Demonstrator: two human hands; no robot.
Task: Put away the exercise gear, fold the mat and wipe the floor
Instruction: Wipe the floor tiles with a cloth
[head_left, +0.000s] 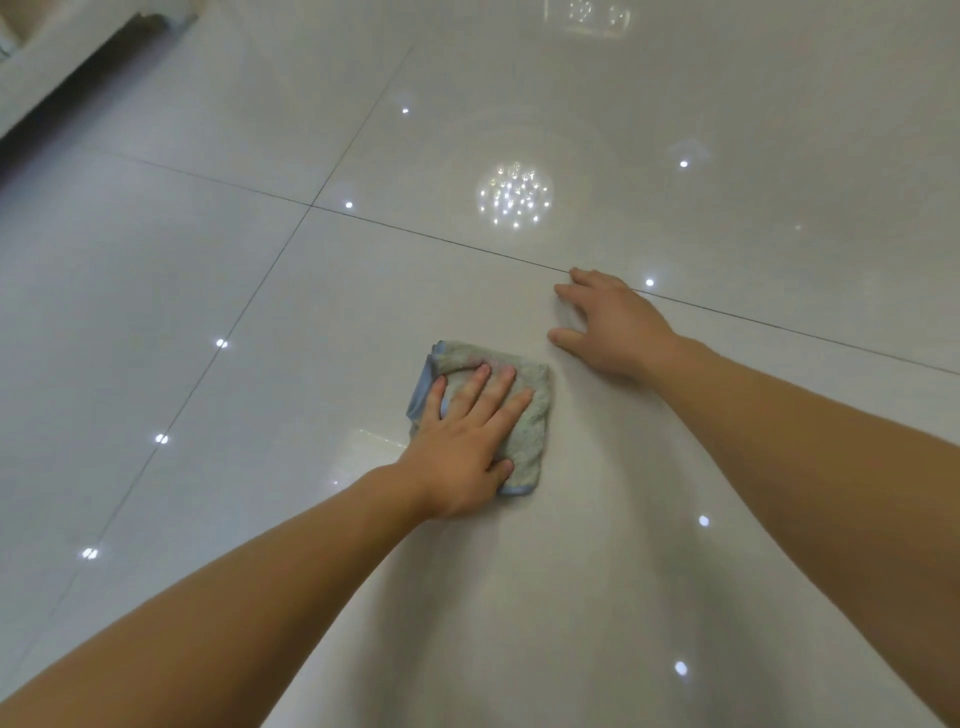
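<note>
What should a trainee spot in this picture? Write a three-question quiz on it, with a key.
1. True or false: the left hand lies flat on the folded grey-green terry cloth with a blue edge.
2. Pick one: the right hand rests on A) the cloth, B) the glossy pale tiled floor, C) a rolled mat.
3. Fill the gap: by the person's own sides, the cloth lies to the ____ of the right hand.

Key: 1 true; 2 B; 3 left.
</note>
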